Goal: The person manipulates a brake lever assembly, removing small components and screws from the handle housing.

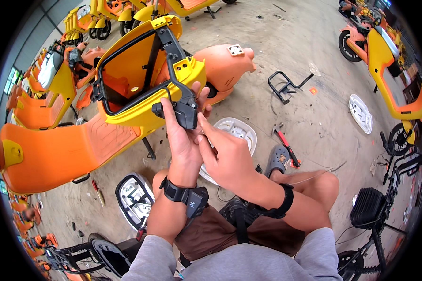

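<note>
My left hand (183, 145) is closed around a black brake lever assembly (187, 114), whose lever arm points up and away from me. Close against the underside of its housing, my right hand (227, 157) has its thumb and forefinger pinched together. Something thin seems to be between those fingertips, too small to name. Just beyond my hands stands a yellow and orange scooter (150, 119) with its yellow seat-box lid (138, 54) raised.
On the concrete floor lie a red-handled hammer (286, 143), a black tube frame (286, 86) and white plastic covers (360, 114). A black-rimmed tray-like part (134, 199) is by my left knee. A bare black scooter frame (377, 225) stands at right; more scooters line the left.
</note>
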Available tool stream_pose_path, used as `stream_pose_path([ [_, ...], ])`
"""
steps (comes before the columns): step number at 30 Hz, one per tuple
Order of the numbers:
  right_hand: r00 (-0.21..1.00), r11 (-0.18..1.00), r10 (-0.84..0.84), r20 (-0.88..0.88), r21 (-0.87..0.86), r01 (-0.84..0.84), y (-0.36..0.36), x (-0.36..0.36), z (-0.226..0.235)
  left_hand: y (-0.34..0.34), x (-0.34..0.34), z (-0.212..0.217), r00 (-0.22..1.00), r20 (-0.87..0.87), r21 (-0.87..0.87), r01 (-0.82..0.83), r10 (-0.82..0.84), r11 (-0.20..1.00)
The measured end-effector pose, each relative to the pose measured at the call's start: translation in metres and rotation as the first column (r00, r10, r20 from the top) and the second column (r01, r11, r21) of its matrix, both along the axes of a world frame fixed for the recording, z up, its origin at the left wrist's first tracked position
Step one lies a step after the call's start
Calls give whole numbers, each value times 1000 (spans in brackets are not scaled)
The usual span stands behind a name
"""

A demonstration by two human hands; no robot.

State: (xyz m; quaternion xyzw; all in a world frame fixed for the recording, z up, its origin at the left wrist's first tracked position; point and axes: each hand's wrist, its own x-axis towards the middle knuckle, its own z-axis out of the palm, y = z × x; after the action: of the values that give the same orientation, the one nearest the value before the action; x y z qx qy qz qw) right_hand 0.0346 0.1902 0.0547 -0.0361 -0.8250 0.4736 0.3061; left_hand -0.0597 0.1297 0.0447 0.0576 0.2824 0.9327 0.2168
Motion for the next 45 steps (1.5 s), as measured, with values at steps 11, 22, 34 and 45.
stream_pose_path([
  [11, 969, 967, 216, 121, -161, -196, -37, -2, 5, -32, -18, 1, 961, -227, -146, -196, 160, 970],
  [22, 832, 709, 504, 233, -661, -245, -27, 11, -12, -37, -26, -8, 966, -136, -68, -232, 221, 970],
  [34, 888, 832, 425, 173, -461, -308, 60, 29, -2, -19, 17, -9, 919, -363, -216, 79, -155, 973],
  [45, 982, 981, 190, -20, -30, -190, 57, 14, -21, 0, 31, -34, 950, -207, -127, 212, -235, 969],
])
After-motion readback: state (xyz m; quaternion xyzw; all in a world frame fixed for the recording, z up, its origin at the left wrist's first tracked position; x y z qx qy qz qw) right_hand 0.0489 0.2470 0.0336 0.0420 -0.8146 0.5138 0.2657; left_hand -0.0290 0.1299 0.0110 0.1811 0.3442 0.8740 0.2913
